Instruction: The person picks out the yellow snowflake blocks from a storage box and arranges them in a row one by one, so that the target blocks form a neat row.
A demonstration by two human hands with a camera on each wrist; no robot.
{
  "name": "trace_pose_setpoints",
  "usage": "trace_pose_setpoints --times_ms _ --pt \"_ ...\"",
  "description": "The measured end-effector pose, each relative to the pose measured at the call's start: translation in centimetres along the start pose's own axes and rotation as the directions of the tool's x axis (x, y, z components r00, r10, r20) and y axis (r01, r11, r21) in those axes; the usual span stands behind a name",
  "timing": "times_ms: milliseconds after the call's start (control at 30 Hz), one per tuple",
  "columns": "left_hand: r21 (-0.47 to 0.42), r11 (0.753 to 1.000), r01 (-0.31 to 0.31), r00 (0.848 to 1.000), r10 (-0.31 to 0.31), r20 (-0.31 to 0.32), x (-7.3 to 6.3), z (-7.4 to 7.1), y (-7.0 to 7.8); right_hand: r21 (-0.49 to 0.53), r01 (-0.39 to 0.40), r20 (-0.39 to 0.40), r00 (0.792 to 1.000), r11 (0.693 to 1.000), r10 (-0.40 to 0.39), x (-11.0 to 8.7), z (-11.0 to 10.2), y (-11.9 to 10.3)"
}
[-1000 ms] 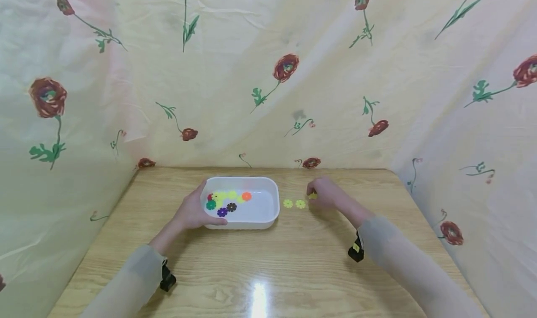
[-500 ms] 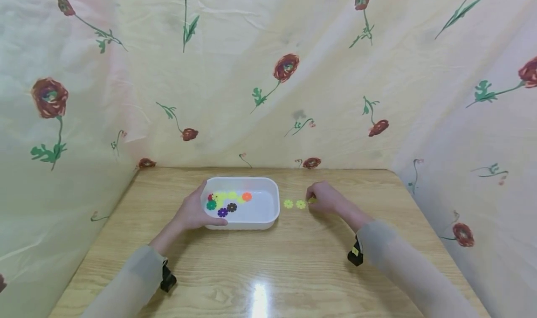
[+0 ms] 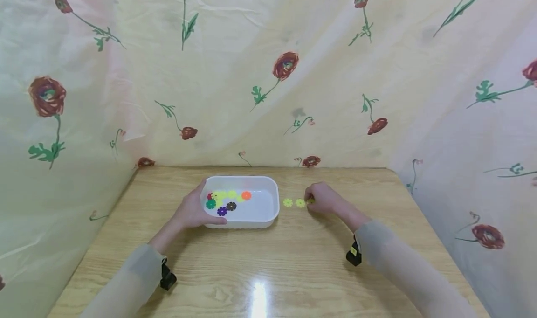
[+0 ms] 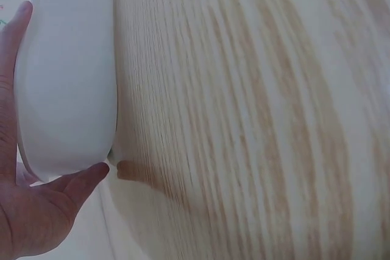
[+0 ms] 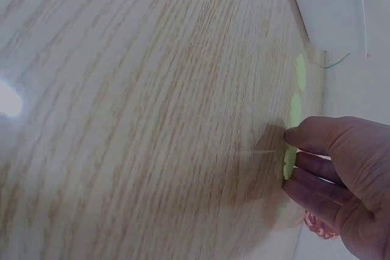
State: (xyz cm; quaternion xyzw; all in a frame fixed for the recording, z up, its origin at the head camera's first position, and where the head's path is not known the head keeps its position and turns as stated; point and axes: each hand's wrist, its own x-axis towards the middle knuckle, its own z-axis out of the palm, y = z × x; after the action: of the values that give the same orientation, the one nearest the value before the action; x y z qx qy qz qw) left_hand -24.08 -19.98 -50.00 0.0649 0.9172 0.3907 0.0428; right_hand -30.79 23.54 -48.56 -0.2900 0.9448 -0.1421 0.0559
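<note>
My left hand (image 3: 194,210) grips the left end of a white plastic tub (image 3: 256,224), its thumb along the front wall. Flower-shaped plastic discs lie in the tub: a green one (image 3: 211,203), a purple one (image 3: 222,211), a dark brown one (image 3: 231,206), an orange one (image 3: 246,195), a partly hidden red one and several yellow ones. Right of the tub, two yellow flower discs (image 3: 299,203) lie flat in a row. At the row's right end my right hand (image 3: 325,199) pinches a third yellow disc (image 5: 289,162) between thumb and fingers, low at the tabletop.
The wooden table (image 3: 251,262) extends in front of the tub, with a bright light reflection near its front edge. Flower-printed cloth (image 3: 235,75) hangs behind and along both sides. A small black device (image 3: 354,255) sits at each wrist.
My right hand has shifted slightly left and toward me, bringing the yellow disc closer to the other two. The left hand and the tub stay in place.
</note>
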Motion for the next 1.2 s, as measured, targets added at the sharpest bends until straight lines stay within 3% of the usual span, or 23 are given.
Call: trace_pose_setpoints --times_ms 500,733,833,1033,1200 --pt "0.014 0.999 -0.036 0.999 0.036 0.0 0.4 0.5 0.4 -0.003 -0.001 -0.017 1.0 1.0 0.001 0.0 0.4 0.1" --pt "0.025 0.999 -0.031 1.0 0.031 0.005 0.4 0.5 0.7 -0.009 -0.032 0.042 0.999 0.999 0.032 0.1 -0.5 -0.1" --pt "0.018 0.999 -0.038 0.999 0.038 0.002 0.4 0.5 0.6 -0.018 -0.028 0.025 0.999 0.999 0.028 1.0 -1.5 -0.4" --pt "0.006 0.999 -0.043 0.999 0.043 -0.009 0.3 0.4 0.5 -0.028 0.098 -0.111 0.989 0.995 -0.1 4.1 -3.8 -3.2" --pt "0.001 1.0 -0.031 1.0 0.031 -0.001 0.3 0.5 0.6 -0.038 0.106 -0.086 0.99 0.994 -0.109 6.4 -4.4 -7.0"
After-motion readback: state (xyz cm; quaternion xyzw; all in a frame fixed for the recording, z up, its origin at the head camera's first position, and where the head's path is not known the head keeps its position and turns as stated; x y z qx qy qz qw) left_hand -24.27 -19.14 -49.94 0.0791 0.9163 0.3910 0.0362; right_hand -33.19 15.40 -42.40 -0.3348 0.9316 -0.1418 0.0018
